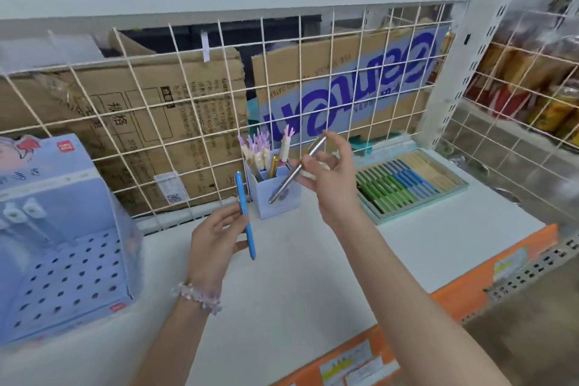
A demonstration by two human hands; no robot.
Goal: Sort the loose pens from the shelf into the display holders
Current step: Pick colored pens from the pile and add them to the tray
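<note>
The left hand [216, 238] is pinching a slim, glossy blue pen [246, 216] between thumb and curled fingers, the barrel standing nearly upright with its tip just below the thumb. Beyond it, the right hand [329, 175] is gripping a smooth, metallic-looking silver pen [296, 171] at mid-barrel, thumb and fingers clamped around it, the pen slanting down and to the left of the fingertips toward the small pale-blue box holder [277, 197]. That holder, seemingly thin card, is sitting on the white shelf [297, 276] just past both hands and is already carrying pens with purple and pink soft-looking toppers. The silver pen is probably going in next; tipping it steeper and aiming for a gap should keep the light box from toppling. Right of the fingers, a flat tray [407, 185] is holding rows of green, blue and beige sticks.
</note>
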